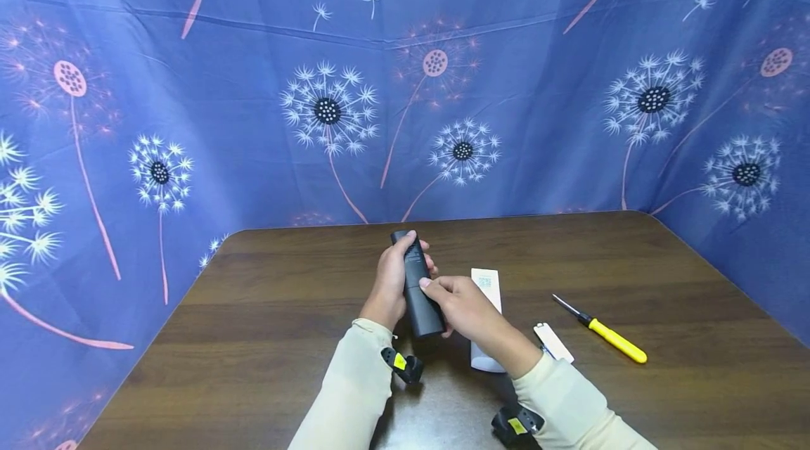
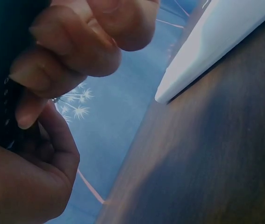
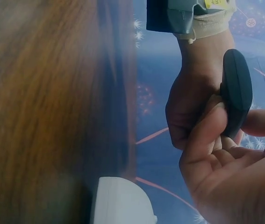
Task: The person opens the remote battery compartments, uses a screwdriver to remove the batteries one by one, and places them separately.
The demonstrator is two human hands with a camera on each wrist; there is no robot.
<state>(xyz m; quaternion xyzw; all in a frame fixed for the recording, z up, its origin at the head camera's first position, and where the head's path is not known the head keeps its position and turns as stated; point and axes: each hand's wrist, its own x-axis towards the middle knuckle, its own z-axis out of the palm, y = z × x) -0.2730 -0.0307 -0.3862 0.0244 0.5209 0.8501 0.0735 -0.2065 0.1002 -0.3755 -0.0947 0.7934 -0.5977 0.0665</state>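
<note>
One black remote control (image 1: 418, 295), raised over the wood-grain table (image 1: 285, 337); its underside is hidden (in the head view), its sides partly covered by fingers. Left hand (image 1: 391, 278) grips it; right hand (image 1: 467, 306) pinches its right edge. Long white block (image 1: 487, 288), partly masked by right hand and forearm; narrow white piece (image 1: 553, 342) nearby; yellow-handled screwdriver (image 1: 601, 330) farther right. Remote's long axis runs away from the person, far end leaning left.

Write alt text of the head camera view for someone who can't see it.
A person's left grip and right grip hold a dark remote control above a brown wooden table. To the remote's right lie a long white object, a small white piece and a yellow-handled screwdriver; behind hangs a blue dandelion-print cloth.
</note>
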